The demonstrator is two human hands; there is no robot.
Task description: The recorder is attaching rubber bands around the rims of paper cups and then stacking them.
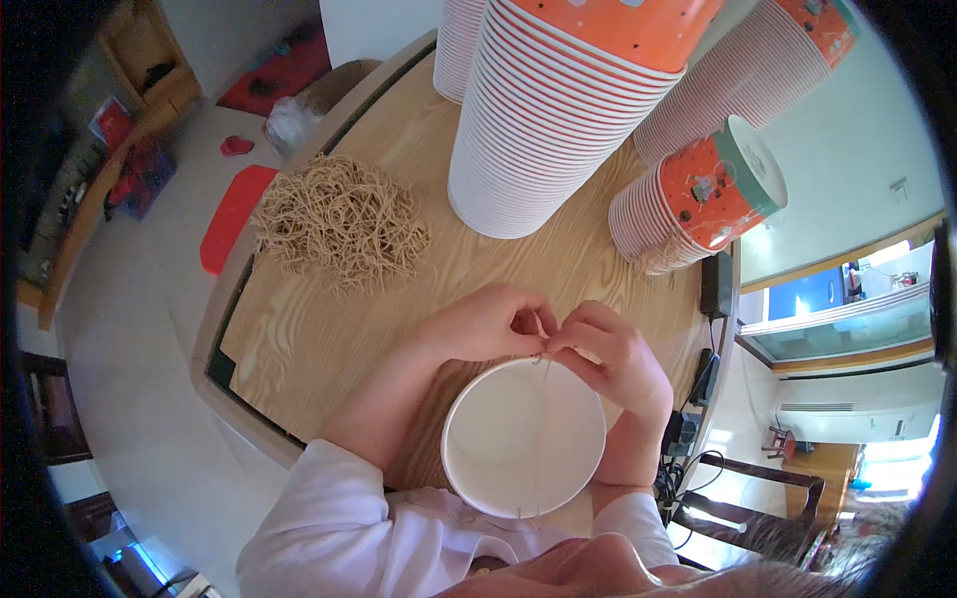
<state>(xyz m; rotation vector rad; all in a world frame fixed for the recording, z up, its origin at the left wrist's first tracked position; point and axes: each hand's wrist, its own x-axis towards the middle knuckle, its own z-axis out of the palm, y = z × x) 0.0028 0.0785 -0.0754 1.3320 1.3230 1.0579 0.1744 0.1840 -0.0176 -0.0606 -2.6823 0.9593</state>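
A white paper bucket point(488, 431) stands in front of me, its round opening facing up. A thin tan string point(541, 429) runs across that opening from the far rim to the near rim. At the far rim, my left hand point(495, 325) and my right hand point(618, 361) meet with fingertips pinched together at the string's end. Both hands are closed, fingers curled, just above the rim. The knot or tip between the fingers is too small to make out. Beyond my left forearm lies a tangled heap of tan strings point(344, 224).
A tall stack of nested paper buckets point(548, 130) rises beyond my hands on the wood-grain table point(289, 349). A shorter orange-and-green stack point(688, 194) lies tilted at right, with strings at its rims. Black adapters and cables point(706, 374) line the right edge. A red stool point(232, 221) stands left.
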